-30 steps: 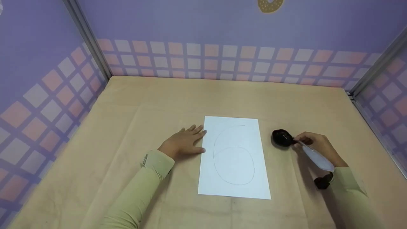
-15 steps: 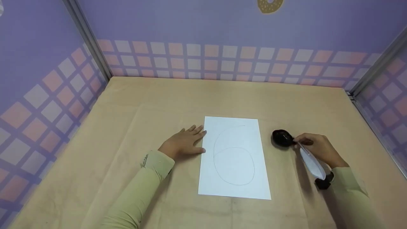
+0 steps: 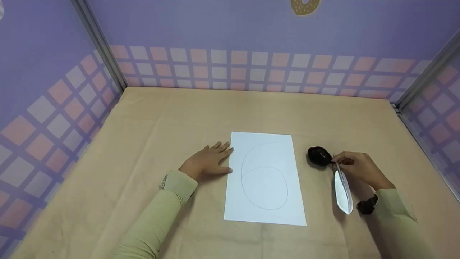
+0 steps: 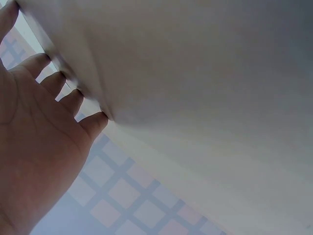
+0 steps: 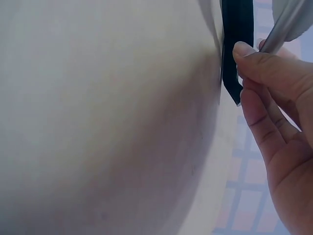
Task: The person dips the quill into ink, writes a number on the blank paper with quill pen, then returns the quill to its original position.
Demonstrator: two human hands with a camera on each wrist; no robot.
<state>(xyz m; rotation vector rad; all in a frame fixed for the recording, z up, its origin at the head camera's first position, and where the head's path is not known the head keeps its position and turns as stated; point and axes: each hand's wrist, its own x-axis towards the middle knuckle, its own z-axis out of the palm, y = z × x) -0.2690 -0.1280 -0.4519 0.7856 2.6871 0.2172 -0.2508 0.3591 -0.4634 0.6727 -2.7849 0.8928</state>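
A white feather quill [image 3: 342, 190] with a thin pale shaft is pinched near its writing end by the right hand [image 3: 359, 168]; its vane trails back toward the near edge of the bench [image 3: 143, 118], lying close along the wrist. The quill's tip meets a small, glossy black inkpot [image 3: 318, 156] that stands on the bench toward its right edge, just beside the paper. In the right wrist view the fingertips [image 5: 249, 56] curl round the grey shaft [image 5: 283, 24], with the dark pot [image 5: 237, 44] right against them.

A white sheet of paper [image 3: 264, 178] lies flat near the middle of the bench, its long sides running from the near edge toward the far edge. Faint pencil curves cross it: a tall loop with a smaller oval inside its near half.

The bench is covered in a tan, slightly creased surface. Lilac walls close it in on the left, far and right sides, each with a band of pink and white squares low down, and metal posts stand in the two far corners. A brown doughnut sticker [image 3: 305, 5] sits high on the far wall.

The left hand [image 3: 207, 162] rests palm down on the bench, fingers straight and a little spread, its fingertips at the paper's left edge; it holds nothing. Both arms wear pale green sleeves [image 3: 154, 216], and a dark band [image 3: 366, 206] shows at the right wrist.
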